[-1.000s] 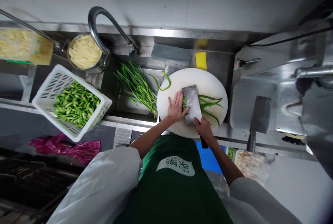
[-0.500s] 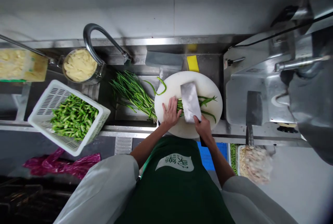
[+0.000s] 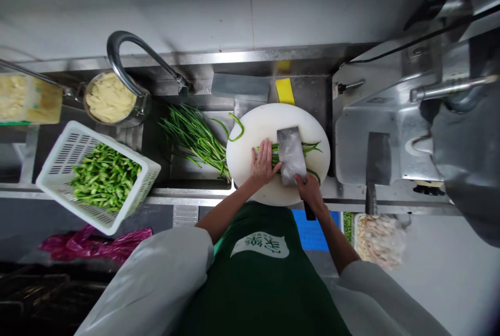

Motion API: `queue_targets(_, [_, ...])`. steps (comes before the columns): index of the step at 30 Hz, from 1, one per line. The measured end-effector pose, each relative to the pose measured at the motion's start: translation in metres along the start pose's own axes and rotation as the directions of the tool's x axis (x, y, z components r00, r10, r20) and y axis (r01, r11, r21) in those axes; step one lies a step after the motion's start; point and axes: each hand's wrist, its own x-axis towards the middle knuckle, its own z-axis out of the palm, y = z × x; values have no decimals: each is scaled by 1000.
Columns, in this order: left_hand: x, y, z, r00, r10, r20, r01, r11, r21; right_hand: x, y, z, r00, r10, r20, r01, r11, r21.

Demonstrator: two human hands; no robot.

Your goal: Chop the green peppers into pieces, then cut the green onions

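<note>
A slotted white plastic basket (image 3: 62, 156) of chopped greens sat far left. On the round white board (image 3: 250, 127), my left hand (image 3: 262, 163) lay flat, fingers close together, pinning thin green stalks (image 3: 312, 146). The broad steel cleaver (image 3: 291, 154) rested on them, its dark handle wrapped in my right hand (image 3: 310, 193).

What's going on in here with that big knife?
A person in a green apron stands at a steel counter. Their right hand holds a cleaver over green stalks on a round white board. The left hand lies flat on the stalks beside the blade. A bunch of uncut stalks lies left of the board, and cut pieces fill a white basket.
</note>
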Motion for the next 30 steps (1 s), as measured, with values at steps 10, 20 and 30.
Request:
queue_targets(10, [0, -1, 1, 1000, 1, 5, -1, 999, -38, 8, -26, 12, 998, -56, 42, 62, 986, -156])
queue_targets(20, [-9, -9, -8, 998, 45, 33, -45, 999, -6, 3, -50, 20, 998, -61, -2, 60, 989, -136])
queue_targets(30, [-1, 17, -12, 999, 12, 49, -21, 984, 179, 6, 33, -25, 993, -10, -116, 15, 999, 42])
